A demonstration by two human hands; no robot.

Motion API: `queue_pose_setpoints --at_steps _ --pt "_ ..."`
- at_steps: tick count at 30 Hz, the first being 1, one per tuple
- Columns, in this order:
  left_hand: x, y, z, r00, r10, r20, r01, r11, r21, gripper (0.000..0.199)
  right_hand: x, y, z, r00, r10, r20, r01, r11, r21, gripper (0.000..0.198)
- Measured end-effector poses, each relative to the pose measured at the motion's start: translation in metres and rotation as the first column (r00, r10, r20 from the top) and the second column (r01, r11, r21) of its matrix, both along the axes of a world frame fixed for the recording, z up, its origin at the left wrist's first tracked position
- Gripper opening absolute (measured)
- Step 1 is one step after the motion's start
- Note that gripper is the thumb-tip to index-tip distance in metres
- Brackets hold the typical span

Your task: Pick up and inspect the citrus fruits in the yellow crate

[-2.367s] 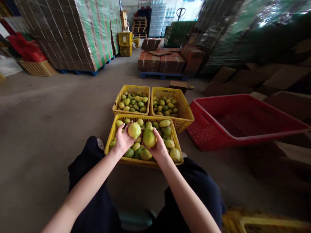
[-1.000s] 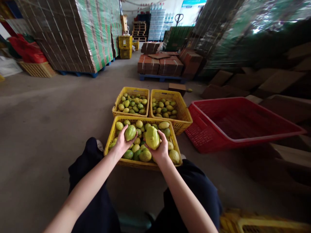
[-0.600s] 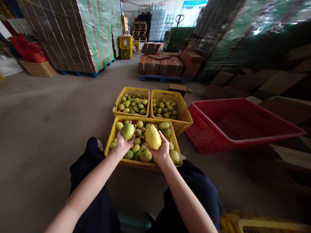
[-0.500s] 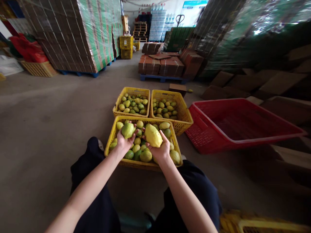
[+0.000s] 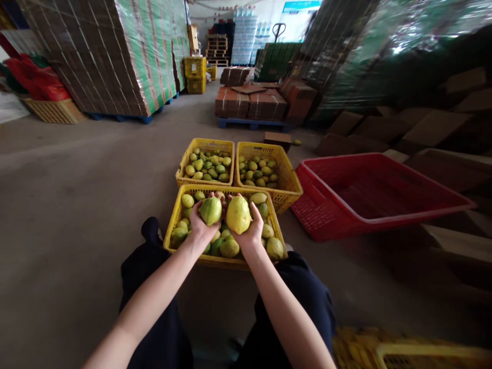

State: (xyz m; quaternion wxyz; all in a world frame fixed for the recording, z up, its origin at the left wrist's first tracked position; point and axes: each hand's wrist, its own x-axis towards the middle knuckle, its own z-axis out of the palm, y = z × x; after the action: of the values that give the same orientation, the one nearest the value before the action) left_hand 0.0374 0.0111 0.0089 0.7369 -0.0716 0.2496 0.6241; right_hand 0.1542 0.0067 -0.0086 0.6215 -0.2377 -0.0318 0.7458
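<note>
My left hand (image 5: 200,225) holds a greenish lemon (image 5: 211,210), resting on the palm with the fingers curled behind it. Beside it, my right hand (image 5: 251,229) grips a larger yellow lemon (image 5: 238,215), its thumb along the right side. Both hands are above the near yellow crate (image 5: 226,263), close together. Inside that crate lie many green and yellow lemons (image 5: 229,248), partly covered by my hands. Two more yellow crates stand just behind it, the left one (image 5: 177,177) and the right one (image 5: 290,177), each with lemons in it.
A large red crate (image 5: 319,205) stands to the right, near flattened cardboard (image 5: 434,125). Ahead, a blue pallet (image 5: 249,123) bears brown cardboard bundles (image 5: 265,105). Wrapped stacks of cartons (image 5: 149,56) rise at the left. Another yellow crate (image 5: 430,351) sits at the lower right.
Both hands have come closer together, the left moving right and the right slightly left. The two lemons now sit side by side, more upright. The view has shifted slightly.
</note>
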Motion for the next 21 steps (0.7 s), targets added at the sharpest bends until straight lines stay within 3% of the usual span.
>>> queue_pose_setpoints --at_steps 6,11,21 --pt "0.009 0.012 0.004 0.999 0.025 0.035 -0.028 0.997 0.078 0.032 -0.009 0.012 0.005 0.990 -0.107 0.087 0.098 0.990 0.103 0.033" --pt "0.015 0.015 0.008 0.997 0.046 0.056 -0.050 0.996 0.071 0.030 -0.010 0.012 0.010 0.966 -0.171 0.193 0.131 0.971 0.201 0.029" --pt "0.014 0.013 0.012 0.999 0.049 -0.017 -0.046 0.991 0.127 0.033 -0.009 0.005 0.018 0.966 -0.162 0.201 0.118 0.970 0.213 0.025"
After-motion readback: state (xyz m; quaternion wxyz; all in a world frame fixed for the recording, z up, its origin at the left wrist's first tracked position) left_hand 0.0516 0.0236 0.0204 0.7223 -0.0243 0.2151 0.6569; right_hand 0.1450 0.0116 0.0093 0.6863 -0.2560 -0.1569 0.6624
